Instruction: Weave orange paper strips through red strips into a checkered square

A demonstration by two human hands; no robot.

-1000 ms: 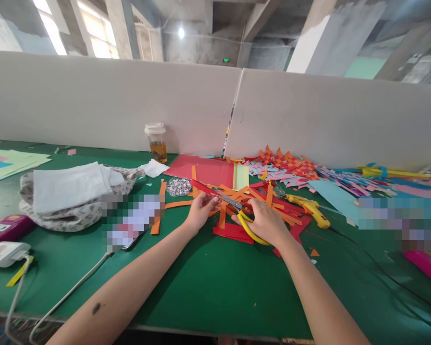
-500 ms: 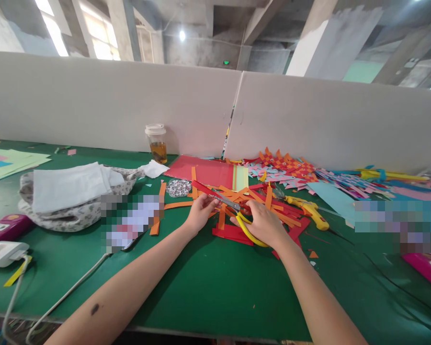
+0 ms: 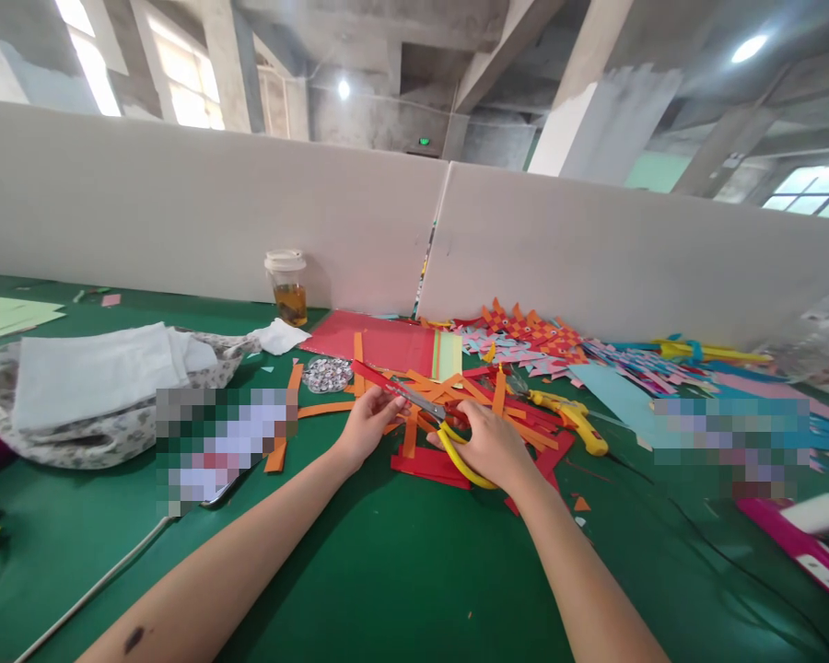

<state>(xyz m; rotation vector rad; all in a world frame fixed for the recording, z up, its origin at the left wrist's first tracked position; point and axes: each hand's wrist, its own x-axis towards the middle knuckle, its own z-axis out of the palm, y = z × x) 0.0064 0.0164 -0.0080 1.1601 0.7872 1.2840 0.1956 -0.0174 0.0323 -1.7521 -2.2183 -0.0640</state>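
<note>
Yellow-handled scissors [image 3: 471, 464] are gripped in my right hand [image 3: 492, 442], their blades pointing up and left toward my other hand. My left hand [image 3: 366, 426] pinches a red paper strip [image 3: 371, 375], which slants up to the left beyond the fingers. The blades lie along or close to this strip; whether they are cutting it I cannot tell. Beneath and around both hands, orange paper strips [image 3: 409, 435] and red paper strips [image 3: 425, 465] lie crossed in a loose heap on the green table [image 3: 401, 571].
A yellow glue gun [image 3: 577, 419] with a black cord lies right of the heap. Behind are a red sheet [image 3: 366, 339] and woven orange-red paper pieces [image 3: 531, 329]. At left sit a lidded cup [image 3: 287, 287], a floral cloth bundle [image 3: 103, 396] and a phone [image 3: 227, 451] on a cable.
The view has turned slightly to the right, so everything sits further left. Both hands keep hold of the strip and the scissors, with little visible movement.
</note>
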